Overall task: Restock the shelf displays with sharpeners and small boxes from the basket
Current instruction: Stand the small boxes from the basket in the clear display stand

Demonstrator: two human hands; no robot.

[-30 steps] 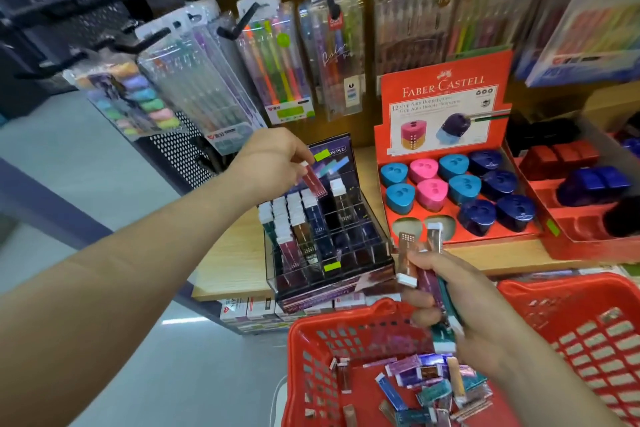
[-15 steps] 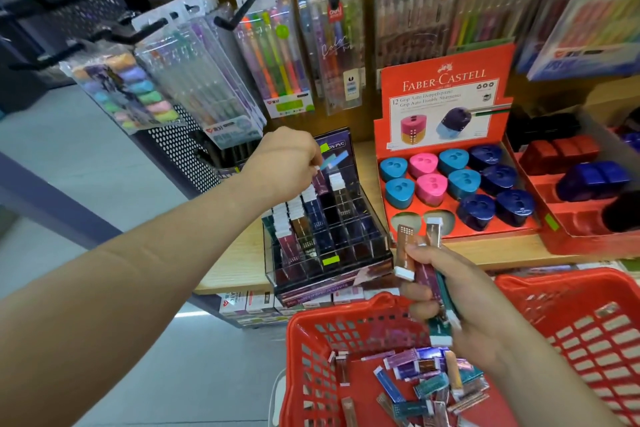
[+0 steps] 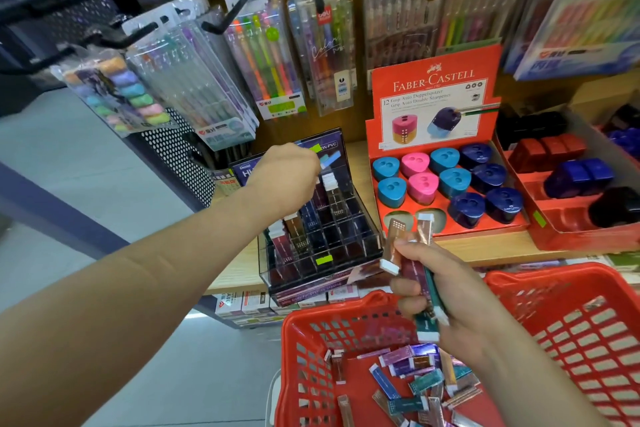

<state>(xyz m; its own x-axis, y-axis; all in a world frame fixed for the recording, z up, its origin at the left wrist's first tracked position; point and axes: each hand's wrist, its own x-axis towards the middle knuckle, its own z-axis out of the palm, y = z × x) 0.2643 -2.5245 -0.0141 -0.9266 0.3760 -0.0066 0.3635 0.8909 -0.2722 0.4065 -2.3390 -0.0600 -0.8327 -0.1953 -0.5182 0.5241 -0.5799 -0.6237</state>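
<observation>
A clear compartmented display case [image 3: 346, 255] stands on the wooden shelf, partly filled with slim small boxes. My left hand [image 3: 282, 177] reaches over its back rows, and its fingertips pinch a maroon small box [image 3: 320, 196] standing in a slot. My right hand [image 3: 446, 305] grips a bundle of small boxes [image 3: 398, 246] in brown, maroon and teal above the red basket [image 3: 349, 314]. Several loose small boxes [image 3: 415, 380] lie on the basket floor. The red Faber-Castell sharpener display [image 3: 433, 87] holds blue, pink and navy sharpeners [image 3: 420, 187], with two empty slots at its front left.
Packs of coloured pens [image 3: 266, 59] hang on hooks above the shelf. A second red tray [image 3: 568, 236] at the right holds red, blue and black sharpeners. Boxed stock [image 3: 242, 302] sits on the shelf below. Grey floor lies to the left.
My left hand has carried the maroon box from above the case down into a back slot. My right hand and its bundle have stayed about where they were.
</observation>
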